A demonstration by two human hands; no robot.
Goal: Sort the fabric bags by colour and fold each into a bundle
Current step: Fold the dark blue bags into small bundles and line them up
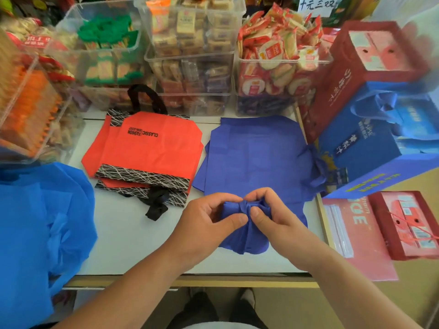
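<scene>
Both hands are closing on one bunched gather of the dark blue bag [256, 157]. The left hand [209, 220] is pinching it from the left between thumb and curled fingers; the right hand [273, 217] is pinching it from the right, thumbs nearly touching. The rest of this bag is lying flat on the white table [123, 233], spreading beyond the grip, with one end hanging just below it. Beyond and left of the grip, red bags [152, 148] are lying stacked, their black handles [155, 207] trailing towards the left hand. Far left, light blue fabric [35, 222] is sitting heaped. Right of the grip, a blue gift box [365, 148] is leaning; clear snack bins [190, 67] are standing well beyond.
</scene>
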